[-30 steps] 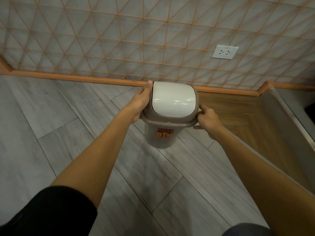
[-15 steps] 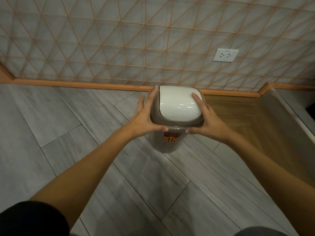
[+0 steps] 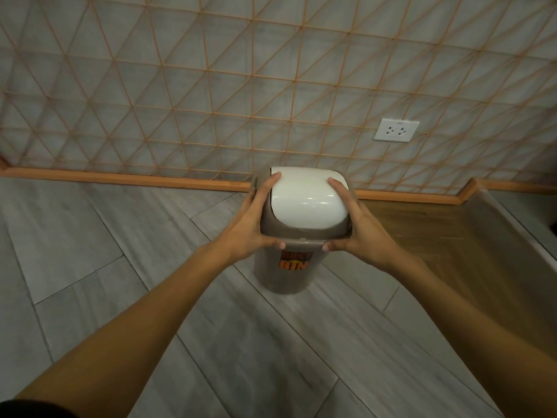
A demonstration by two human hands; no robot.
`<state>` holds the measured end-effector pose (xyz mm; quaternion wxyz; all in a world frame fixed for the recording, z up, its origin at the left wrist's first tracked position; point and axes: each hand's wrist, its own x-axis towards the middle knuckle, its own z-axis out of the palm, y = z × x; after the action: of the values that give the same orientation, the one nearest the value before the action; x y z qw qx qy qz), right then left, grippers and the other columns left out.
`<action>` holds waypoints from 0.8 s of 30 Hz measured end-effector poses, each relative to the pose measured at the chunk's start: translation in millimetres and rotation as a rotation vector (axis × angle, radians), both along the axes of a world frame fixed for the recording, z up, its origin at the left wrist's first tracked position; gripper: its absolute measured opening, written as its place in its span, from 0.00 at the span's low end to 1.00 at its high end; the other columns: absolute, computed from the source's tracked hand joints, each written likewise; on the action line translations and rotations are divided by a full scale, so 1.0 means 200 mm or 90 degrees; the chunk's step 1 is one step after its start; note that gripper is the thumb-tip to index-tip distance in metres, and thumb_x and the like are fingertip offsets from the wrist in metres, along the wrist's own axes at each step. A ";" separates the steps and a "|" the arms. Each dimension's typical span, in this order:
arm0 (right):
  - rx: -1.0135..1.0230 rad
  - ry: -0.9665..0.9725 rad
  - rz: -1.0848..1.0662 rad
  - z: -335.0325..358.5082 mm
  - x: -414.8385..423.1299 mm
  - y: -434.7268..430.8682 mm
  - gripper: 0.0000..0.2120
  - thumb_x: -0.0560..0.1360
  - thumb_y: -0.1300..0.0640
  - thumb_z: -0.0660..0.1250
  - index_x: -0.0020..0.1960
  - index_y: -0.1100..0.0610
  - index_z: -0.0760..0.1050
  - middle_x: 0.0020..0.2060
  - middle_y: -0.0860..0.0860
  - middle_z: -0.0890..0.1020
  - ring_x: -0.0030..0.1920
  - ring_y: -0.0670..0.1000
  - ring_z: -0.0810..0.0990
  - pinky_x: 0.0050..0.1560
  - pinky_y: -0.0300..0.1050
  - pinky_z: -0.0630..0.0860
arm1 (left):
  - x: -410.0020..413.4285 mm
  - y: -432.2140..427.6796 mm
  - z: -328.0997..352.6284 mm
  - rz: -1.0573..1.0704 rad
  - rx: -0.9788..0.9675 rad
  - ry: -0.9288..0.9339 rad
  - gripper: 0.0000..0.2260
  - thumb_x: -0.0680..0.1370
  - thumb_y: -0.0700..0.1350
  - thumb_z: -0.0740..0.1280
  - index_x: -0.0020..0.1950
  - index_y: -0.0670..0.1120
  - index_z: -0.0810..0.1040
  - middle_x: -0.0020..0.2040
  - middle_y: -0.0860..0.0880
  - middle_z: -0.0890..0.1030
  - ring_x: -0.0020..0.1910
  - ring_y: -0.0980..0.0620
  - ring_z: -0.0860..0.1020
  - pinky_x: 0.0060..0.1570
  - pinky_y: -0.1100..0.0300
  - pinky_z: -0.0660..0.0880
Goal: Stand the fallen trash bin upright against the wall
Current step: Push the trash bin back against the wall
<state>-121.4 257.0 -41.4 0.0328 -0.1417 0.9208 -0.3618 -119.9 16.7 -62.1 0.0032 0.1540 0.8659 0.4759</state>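
Two hands: both clamped on the trash bin (image 3: 297, 239), one per side of its brown lid collar.
Left hand (image 3: 251, 226): wrapped on the left of the collar, thumb on the front rim, fingers (image 3: 271, 181) up beside the white flap. Half a second ago it had this same grip; a second ago it only cupped the far left edge.
Bin: upright, white swing flap (image 3: 304, 196) on top, orange label facing the camera, base low over the grey floor planks (image 3: 120, 236). Cannot tell whether the base touches the floor or hangs just above it.
Right hand (image 3: 360, 233): mirrored grip on the right, thumb on the front rim. A second ago it only pinched the rim edge.
Change: grip goes from loose to full two-sided; bin now sits closer to the orange skirting (image 3: 150, 179), its top overlapping the tiled wall (image 3: 211, 101) in view.
Wall gap: bin base looks near the skirting, not yet against it.
Socket (image 3: 396, 130): on the wall, up and right of the bin, well apart.
Task read: uprighting looks done; likely left is the last push back to the wall, then letting go.
Risk: flap may swing if pressed.
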 end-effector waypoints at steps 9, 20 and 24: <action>-0.012 0.007 0.020 -0.03 -0.31 0.00 0.57 0.62 0.62 0.79 0.74 0.33 0.46 0.74 0.53 0.59 0.71 0.58 0.63 0.69 0.57 0.67 | -0.32 -0.02 -0.04 0.003 -0.038 0.040 0.56 0.63 0.42 0.81 0.76 0.66 0.46 0.78 0.52 0.54 0.76 0.46 0.56 0.72 0.39 0.62; -0.033 -0.003 -0.001 -0.04 -0.63 -0.05 0.57 0.63 0.65 0.78 0.74 0.32 0.46 0.73 0.55 0.60 0.70 0.60 0.63 0.69 0.59 0.69 | -0.61 0.00 -0.03 0.052 -0.110 0.051 0.53 0.68 0.39 0.77 0.76 0.63 0.43 0.78 0.48 0.57 0.74 0.42 0.60 0.69 0.38 0.65; -0.052 0.004 -0.019 -0.06 -0.72 -0.06 0.55 0.67 0.69 0.75 0.75 0.34 0.46 0.73 0.53 0.60 0.71 0.59 0.63 0.61 0.49 0.70 | -0.67 0.03 -0.03 0.073 -0.117 0.059 0.53 0.68 0.39 0.77 0.77 0.61 0.43 0.77 0.45 0.57 0.73 0.41 0.61 0.69 0.40 0.66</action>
<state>-265.5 244.9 -53.6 0.0191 -0.1305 0.9074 -0.3989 -254.8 23.7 -67.2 -0.0498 0.1247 0.9126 0.3862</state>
